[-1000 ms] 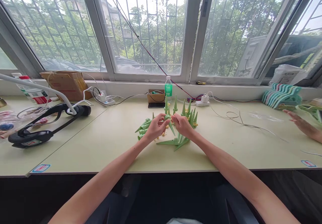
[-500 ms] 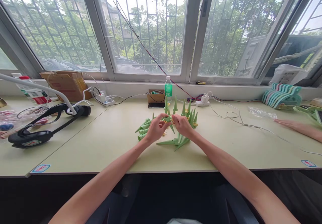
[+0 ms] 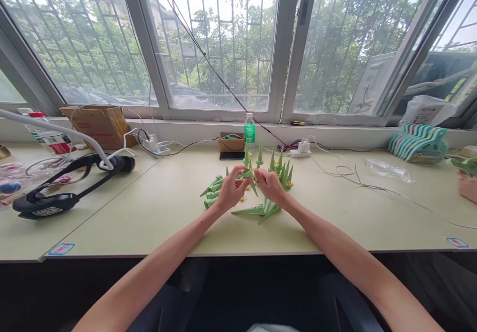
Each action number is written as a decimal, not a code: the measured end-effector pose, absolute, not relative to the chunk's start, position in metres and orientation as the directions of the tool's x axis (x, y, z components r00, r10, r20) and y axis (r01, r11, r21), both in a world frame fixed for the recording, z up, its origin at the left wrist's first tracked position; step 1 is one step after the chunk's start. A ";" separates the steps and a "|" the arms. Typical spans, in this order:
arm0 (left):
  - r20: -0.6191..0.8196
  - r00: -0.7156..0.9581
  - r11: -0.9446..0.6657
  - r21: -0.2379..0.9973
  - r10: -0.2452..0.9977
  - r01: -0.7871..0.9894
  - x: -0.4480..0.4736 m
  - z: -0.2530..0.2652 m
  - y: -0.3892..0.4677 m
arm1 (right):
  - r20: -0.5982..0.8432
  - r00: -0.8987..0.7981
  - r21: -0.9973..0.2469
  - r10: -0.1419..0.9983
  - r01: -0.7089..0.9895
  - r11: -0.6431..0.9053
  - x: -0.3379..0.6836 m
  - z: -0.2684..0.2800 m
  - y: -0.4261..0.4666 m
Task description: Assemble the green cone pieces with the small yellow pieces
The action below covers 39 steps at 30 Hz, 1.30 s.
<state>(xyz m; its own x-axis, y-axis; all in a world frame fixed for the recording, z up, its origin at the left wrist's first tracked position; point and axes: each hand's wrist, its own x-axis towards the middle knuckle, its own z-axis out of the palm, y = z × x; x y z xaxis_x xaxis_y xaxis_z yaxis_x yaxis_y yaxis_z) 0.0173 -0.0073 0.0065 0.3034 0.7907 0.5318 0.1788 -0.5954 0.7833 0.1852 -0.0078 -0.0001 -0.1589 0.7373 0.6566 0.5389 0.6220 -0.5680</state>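
My left hand (image 3: 234, 187) is closed around a green plastic plant watering spike (image 3: 253, 187), whose tapered tip points down toward the table. Close beside it, my right hand (image 3: 270, 183) is in a pinch at the spike's upper end; whatever lies between its fingertips is too small to make out. Several upright green spikes (image 3: 280, 159) with yellow valves stand just behind my hands. Left of my left hand, more green spikes (image 3: 212, 193) lie on their sides. Another spike (image 3: 248, 210) lies in front, and small yellow pieces (image 3: 243, 199) are scattered between my hands.
A bottle of green liquid (image 3: 249, 129) and a cardboard box (image 3: 230, 144) stand behind, with a dark phone (image 3: 231, 156). A black headset (image 3: 70, 185) lies left. Cables (image 3: 357, 178), a clear plastic bag (image 3: 389, 169) and stacked hangers (image 3: 417, 143) occupy the right, near another person's hand (image 3: 467, 185).
The other person's hand has drawn back from the plastic bag to the right edge, and the bag has shifted slightly. My hands have barely moved, with a slightly wider gap between their fingertips.
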 end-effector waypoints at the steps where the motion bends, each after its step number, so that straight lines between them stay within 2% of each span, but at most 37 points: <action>1: 0.522 0.312 -0.585 0.794 0.794 0.163 0.017 0.007 -0.007 | 0.654 -0.159 -0.573 0.739 0.534 0.622 0.185 0.000 -0.008; 11: 0.476 0.287 -0.514 0.854 0.832 0.075 0.017 0.005 -0.002 | 0.609 -0.198 -0.611 0.768 0.502 0.613 0.184 0.001 -0.011; 24: 0.492 0.387 -0.581 0.800 0.779 0.151 0.017 0.005 -0.005 | 0.605 -0.200 -0.631 0.770 0.469 0.618 0.184 -0.002 -0.009; 34: 0.450 0.422 -0.524 0.848 0.787 0.074 0.018 0.003 -0.004 | 0.558 -0.221 -0.698 0.800 0.396 0.596 0.182 0.004 -0.017; 39: 0.437 0.417 -0.513 0.854 0.797 0.087 0.018 0.005 -0.006 | 0.549 -0.237 -0.688 0.802 0.417 0.594 0.184 0.004 -0.016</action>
